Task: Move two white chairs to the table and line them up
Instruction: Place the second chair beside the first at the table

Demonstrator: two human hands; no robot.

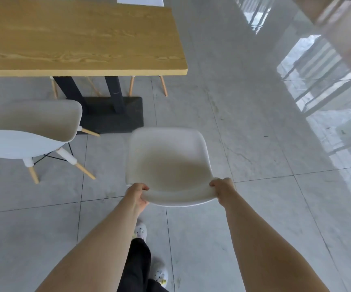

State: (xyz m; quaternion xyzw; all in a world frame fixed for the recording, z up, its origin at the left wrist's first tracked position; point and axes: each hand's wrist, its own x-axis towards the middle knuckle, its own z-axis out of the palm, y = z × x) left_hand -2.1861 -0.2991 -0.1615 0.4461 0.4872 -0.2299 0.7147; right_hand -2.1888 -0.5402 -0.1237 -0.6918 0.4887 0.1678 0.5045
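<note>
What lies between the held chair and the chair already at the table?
Only bare tiled floor separates held chair from placed chair, head view.

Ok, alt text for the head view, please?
Both hands, left hand and right hand, grip the back edge of a white chair near the wooden table. Another white chair stands to its left at the table.
</note>
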